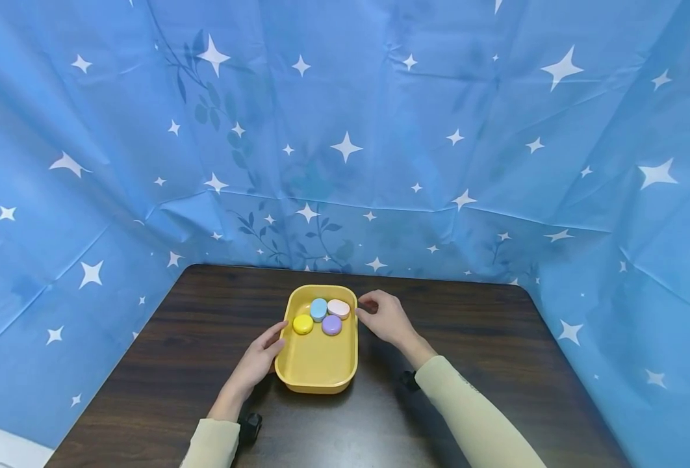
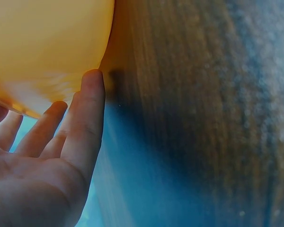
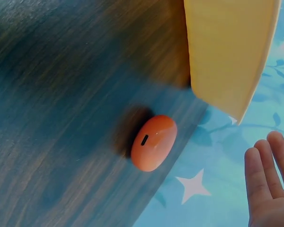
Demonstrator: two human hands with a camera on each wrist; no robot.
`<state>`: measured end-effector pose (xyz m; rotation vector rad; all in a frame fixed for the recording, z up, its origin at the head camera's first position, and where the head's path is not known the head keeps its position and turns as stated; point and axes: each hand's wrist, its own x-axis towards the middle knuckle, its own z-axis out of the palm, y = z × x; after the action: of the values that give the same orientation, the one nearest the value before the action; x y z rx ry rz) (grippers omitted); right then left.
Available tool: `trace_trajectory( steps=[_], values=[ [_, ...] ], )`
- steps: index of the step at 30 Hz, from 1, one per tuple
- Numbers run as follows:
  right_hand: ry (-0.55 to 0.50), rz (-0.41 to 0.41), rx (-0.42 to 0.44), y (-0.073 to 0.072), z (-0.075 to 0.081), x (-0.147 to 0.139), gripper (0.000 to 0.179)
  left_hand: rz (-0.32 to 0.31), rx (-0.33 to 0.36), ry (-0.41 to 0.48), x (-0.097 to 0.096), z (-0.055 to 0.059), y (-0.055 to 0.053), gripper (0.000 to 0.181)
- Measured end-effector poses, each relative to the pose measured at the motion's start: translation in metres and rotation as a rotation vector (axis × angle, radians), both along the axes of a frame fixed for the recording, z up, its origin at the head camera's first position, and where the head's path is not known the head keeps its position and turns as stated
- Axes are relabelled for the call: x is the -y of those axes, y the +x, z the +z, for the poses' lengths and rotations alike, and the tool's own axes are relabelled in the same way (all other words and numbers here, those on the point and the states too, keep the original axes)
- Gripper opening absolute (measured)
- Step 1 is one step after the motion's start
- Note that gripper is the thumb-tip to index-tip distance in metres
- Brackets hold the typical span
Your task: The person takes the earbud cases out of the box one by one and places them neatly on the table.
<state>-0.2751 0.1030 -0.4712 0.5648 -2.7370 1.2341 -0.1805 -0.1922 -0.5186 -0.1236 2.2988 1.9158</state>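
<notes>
My left hand touches the left side of a yellow tray, with thumb and forefinger at the rim. In the left wrist view, its fairly straight fingers reach the tray's outer wall. Beside the right rim is my right hand, thumb and forefinger slightly apart with nothing visible between them. Four-sided and rounded at the corners, the tray holds a yellow round piece, a blue oval piece, a pink oval piece and a purple round piece.
An orange oval piece with a small dark slot lies on the dark wooden table in the right wrist view; my right hand hides it in the head view. A blue starry curtain hangs behind the table.
</notes>
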Motion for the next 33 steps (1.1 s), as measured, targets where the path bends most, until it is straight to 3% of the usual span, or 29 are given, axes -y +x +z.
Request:
trace_trajectory(
  steps=[7, 16, 26, 33],
  values=[
    [0.129, 0.048, -0.035, 0.002, 0.004, 0.007, 0.034, -0.002, -0.005, -0.003, -0.001, 0.0, 0.0, 0.047],
    [0.321, 0.101, -0.142, 0.006, 0.011, 0.017, 0.03, -0.004, 0.001, 0.017, 0.0, 0.0, 0.0, 0.047],
    [0.434, 0.146, -0.227, 0.006, 0.014, 0.027, 0.032, -0.007, -0.001, 0.012, 0.0, -0.001, 0.0, 0.047],
    [0.471, 0.175, -0.241, 0.007, 0.018, 0.036, 0.031, -0.006, 0.002, 0.019, 0.0, -0.001, -0.001, 0.047]
  ],
)
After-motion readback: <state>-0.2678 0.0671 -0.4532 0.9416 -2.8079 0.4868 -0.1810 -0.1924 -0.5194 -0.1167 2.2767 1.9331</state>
